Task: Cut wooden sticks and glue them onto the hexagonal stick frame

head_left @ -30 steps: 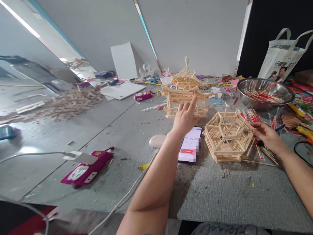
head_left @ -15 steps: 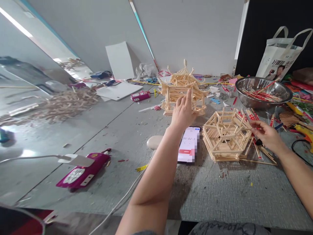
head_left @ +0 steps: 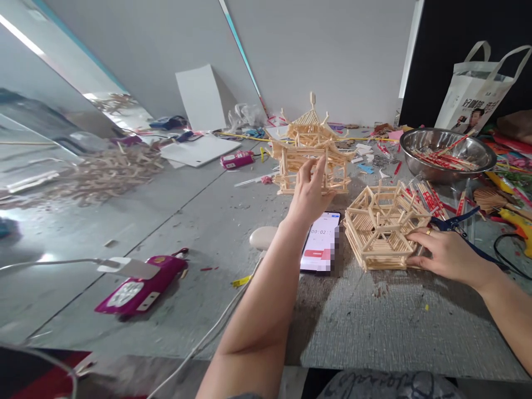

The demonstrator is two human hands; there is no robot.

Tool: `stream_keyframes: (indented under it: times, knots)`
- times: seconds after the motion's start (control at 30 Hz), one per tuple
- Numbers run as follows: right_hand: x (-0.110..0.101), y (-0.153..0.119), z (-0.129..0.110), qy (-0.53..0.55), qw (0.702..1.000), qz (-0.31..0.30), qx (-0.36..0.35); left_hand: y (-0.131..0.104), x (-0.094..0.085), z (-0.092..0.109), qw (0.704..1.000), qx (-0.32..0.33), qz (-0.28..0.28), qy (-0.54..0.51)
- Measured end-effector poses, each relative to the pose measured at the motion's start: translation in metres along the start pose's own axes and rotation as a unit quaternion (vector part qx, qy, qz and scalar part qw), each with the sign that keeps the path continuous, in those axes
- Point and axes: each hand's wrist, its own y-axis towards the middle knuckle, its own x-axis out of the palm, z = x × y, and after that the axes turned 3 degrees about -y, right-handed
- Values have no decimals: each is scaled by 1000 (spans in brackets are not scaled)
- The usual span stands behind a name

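A six-sided frame of thin wooden sticks [head_left: 384, 260] sits on the table to the right of the phone. My right hand [head_left: 444, 255] grips its near right side, the thumb low and the fingers over the edge. Farther back stands a tiered stick pavilion [head_left: 312, 130] with a pointed roof. In front of it is my left hand [head_left: 310, 188], fingers stretched and apart; whether they touch the pavilion I cannot tell. A phone showing a timer [head_left: 319, 238] lies under my left wrist. Just past my right hand are dark-blue pliers [head_left: 455, 223].
A steel bowl [head_left: 449, 158] with red-and-white wrapped sticks stands at the back right, before a white bag [head_left: 474, 94]. Wrapped packets [head_left: 432, 199] lie behind the frame. A yellow glue gun [head_left: 515, 221] is far right. Left are a purple power strip [head_left: 143, 288] and a stick pile [head_left: 120, 172].
My right hand has moved from the frame's right corner down to its near right side, taking hold there. The pliers now show more fully behind it. My left hand stays by the pavilion.
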Motion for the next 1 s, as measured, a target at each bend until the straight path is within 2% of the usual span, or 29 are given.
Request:
stream_keyframes:
  times: [0.1,0.37,0.83,1.0]
  knots:
    - [6,3,3,23,1000,-4,2,-1,1,1,1000,1,9,2]
    - [10,10,6,160,985,52,31,-1,4,2,1000,3,23,4]
    - [14,12,7,128,987,96,-4,-2,0,2,999,32,9,11]
    - [11,11,8,122,989,81,-19,-3,5,4,999,39,10,10]
